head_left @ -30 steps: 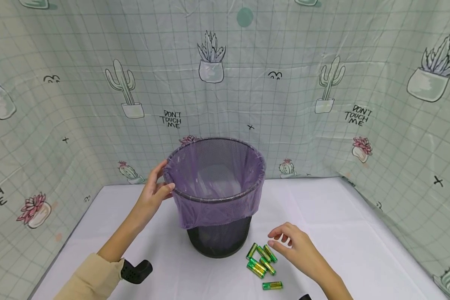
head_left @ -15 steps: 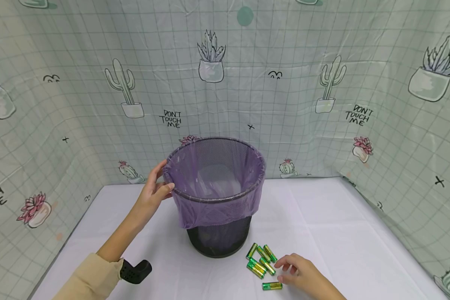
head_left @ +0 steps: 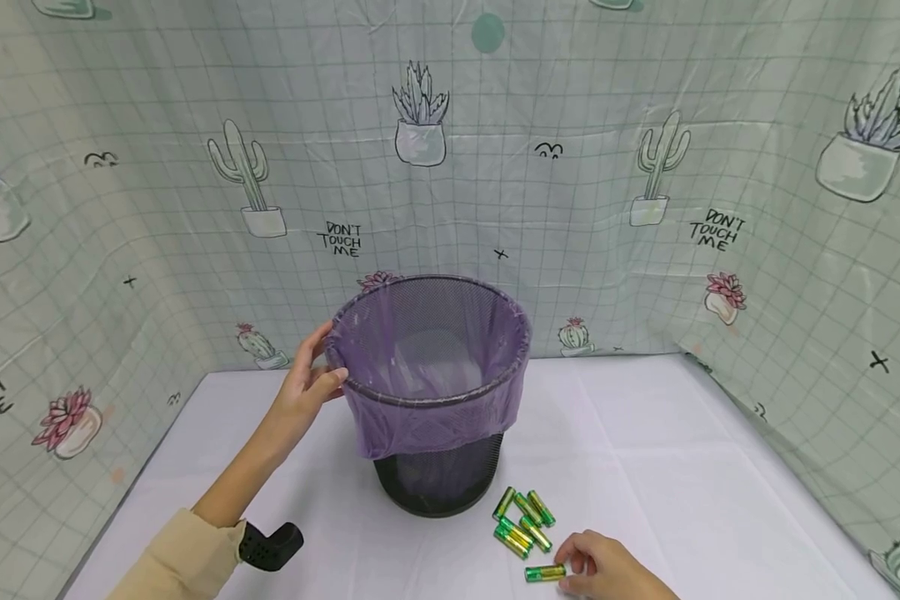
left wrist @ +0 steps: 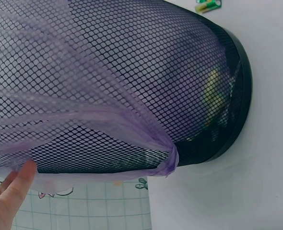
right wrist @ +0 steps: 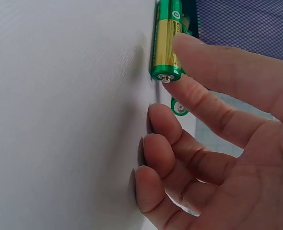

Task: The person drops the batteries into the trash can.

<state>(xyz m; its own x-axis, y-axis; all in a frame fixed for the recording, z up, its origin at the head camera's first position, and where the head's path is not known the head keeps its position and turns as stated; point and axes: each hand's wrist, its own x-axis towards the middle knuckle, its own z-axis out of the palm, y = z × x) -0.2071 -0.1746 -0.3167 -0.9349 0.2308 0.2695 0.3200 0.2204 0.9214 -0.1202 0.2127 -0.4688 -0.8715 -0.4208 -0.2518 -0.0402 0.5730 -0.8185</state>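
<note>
Right hand (head_left: 603, 571) has dropped onto the lone battery (head_left: 544, 572), fingertips touching.

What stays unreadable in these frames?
- Right hand: the head view's bottom edge cuts it off.
- Its grip on the lone battery: right wrist view shows fingers at it, closure unclear.
- Basket contents: mesh and purple liner obscure them.
- Left hand: mostly outside the left wrist view.
</note>
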